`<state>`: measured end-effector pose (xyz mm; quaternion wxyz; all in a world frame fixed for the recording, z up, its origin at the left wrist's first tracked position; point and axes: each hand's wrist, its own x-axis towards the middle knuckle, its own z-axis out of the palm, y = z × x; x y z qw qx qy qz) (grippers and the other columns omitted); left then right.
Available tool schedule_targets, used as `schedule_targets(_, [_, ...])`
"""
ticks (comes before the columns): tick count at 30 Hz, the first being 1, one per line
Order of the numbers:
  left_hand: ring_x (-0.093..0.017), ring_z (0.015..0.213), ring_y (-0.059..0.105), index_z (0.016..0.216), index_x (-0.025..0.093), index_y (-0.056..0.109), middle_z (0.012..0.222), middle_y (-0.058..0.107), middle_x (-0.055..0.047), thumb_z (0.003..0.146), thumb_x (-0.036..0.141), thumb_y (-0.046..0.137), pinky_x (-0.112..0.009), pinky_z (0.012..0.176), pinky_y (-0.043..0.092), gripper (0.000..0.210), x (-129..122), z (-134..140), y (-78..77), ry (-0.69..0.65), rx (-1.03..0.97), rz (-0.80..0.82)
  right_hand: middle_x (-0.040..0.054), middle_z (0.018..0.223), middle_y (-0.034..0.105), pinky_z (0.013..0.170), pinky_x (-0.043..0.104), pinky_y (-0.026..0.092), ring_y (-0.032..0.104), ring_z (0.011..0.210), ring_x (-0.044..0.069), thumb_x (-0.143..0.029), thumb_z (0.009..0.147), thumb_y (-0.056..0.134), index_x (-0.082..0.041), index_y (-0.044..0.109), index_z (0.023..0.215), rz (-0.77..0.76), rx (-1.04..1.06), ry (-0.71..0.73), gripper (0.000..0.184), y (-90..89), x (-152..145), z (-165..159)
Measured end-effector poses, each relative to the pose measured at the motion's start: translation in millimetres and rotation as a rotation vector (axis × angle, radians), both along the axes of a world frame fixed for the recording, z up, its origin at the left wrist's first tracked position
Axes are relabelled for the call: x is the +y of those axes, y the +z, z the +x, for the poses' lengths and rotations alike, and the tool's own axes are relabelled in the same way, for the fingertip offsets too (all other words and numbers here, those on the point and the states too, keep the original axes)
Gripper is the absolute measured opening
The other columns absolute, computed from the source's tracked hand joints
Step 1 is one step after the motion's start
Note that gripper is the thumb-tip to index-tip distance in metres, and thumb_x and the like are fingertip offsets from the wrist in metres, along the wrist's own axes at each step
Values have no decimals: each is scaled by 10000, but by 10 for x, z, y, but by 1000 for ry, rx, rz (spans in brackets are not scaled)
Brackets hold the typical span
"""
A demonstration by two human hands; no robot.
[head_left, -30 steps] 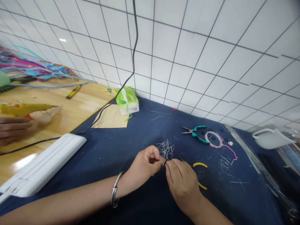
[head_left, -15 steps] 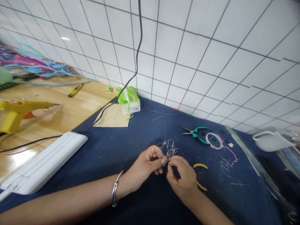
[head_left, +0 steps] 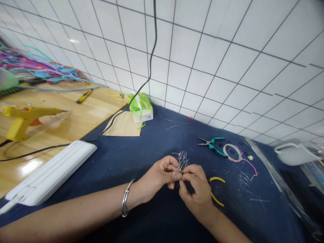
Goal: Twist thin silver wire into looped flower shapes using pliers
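A small bundle of bent silvery wire [head_left: 183, 159] rises between my fingertips, its loops and loose ends spreading upward. My left hand [head_left: 162, 172] is closed, with thumb and fingers pinching the base of the wire. From the other side my right hand [head_left: 196, 185] pinches the same wire low down, and its fingertips meet those of the left. The exact spot they grip is hidden by the fingers. Yellow-handled pliers [head_left: 218, 179] lie partly behind my right hand. Farther right rest long-nose pliers with teal handles [head_left: 211, 145].
A wire coil [head_left: 232, 153] with pink cord and wire scraps [head_left: 244, 180] lie on the right. A white power strip [head_left: 53, 172], a yellow glue gun [head_left: 25, 119] and a cutter knife [head_left: 84, 96] are at left. A tissue pack [head_left: 140, 107] and white jug [head_left: 296, 153] stand near the wall.
The wire bundle has turned and looks narrower and more upright. My right fingertips have shifted slightly against the left ones. The whole view has moved a little.
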<state>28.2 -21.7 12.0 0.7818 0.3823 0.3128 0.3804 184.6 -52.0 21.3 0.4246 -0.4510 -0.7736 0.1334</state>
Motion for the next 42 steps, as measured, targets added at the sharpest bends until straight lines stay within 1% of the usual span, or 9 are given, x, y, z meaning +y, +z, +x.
schedule_targets(3, [-39, 445, 452, 832, 155, 481, 611, 529, 45, 739, 237, 663, -164, 441, 296, 220, 6, -6, 17, 51, 13, 1, 42, 845, 537, 755, 350, 463, 533, 827, 165, -35, 719, 492, -188, 559, 738, 7, 11, -9, 168, 11, -22, -16])
schedule_targets(9, [-40, 465, 417, 866, 159, 488, 646, 546, 33, 724, 252, 674, -160, 423, 278, 252, 26, -8, 43, 124, 54, 15, 38, 827, 562, 723, 301, 468, 557, 792, 146, -29, 714, 469, -183, 529, 736, -53, 40, 16, 167, -13, -84, -23])
schedule_targets(14, [-38, 467, 387, 860, 163, 477, 640, 530, 42, 729, 235, 661, -154, 419, 288, 237, 31, -12, 73, 95, 123, 74, 10, 764, 567, 573, 229, 446, 541, 635, 105, -53, 697, 474, -191, 497, 692, -161, 101, -25, 140, 10, -77, -9])
schedule_targets(21, [-43, 482, 382, 866, 170, 477, 647, 515, 45, 726, 207, 648, -153, 423, 287, 224, 35, -22, 62, 61, 132, 77, 5, 760, 568, 541, 214, 428, 515, 605, 100, -63, 687, 466, -193, 465, 674, -307, 94, -60, 130, -22, -4, 114])
schedule_targets(27, [-49, 499, 389, 876, 169, 486, 647, 514, 46, 729, 198, 646, -165, 446, 300, 219, 50, -20, 29, 46, 130, 68, -28, 658, 518, 510, 201, 419, 486, 555, 95, -55, 700, 460, -195, 500, 727, -477, 85, -40, 147, 72, 36, 199])
schedule_targets(29, [-52, 512, 402, 879, 170, 482, 653, 518, 45, 734, 194, 642, -168, 459, 309, 217, 53, -16, 20, 36, 121, 67, -20, 683, 527, 554, 211, 433, 509, 599, 101, -33, 700, 441, -194, 536, 755, -437, 40, 11, 194, 82, 36, 193])
schedule_targets(32, [-57, 537, 422, 878, 170, 480, 665, 523, 42, 741, 190, 637, -171, 480, 322, 210, 55, -14, 10, 32, 121, 72, 22, 818, 558, 644, 244, 451, 545, 722, 123, -23, 723, 416, -198, 591, 830, -228, -50, 65, 270, 41, 17, 195])
schedule_targets(35, [-58, 554, 430, 883, 171, 479, 679, 517, 42, 737, 191, 644, -171, 489, 325, 221, 56, -20, 10, 44, 128, 70, 44, 852, 550, 639, 257, 456, 544, 732, 131, -33, 760, 409, -203, 605, 943, -76, -177, 63, 317, -8, -18, 227])
schedule_targets(42, [-66, 558, 436, 870, 166, 485, 675, 514, 38, 736, 182, 634, -180, 494, 337, 201, 61, -34, 35, 49, 139, 64, 65, 873, 549, 660, 279, 466, 535, 771, 147, -15, 772, 451, -194, 550, 1073, 98, -305, 89, 364, 11, -68, 264])
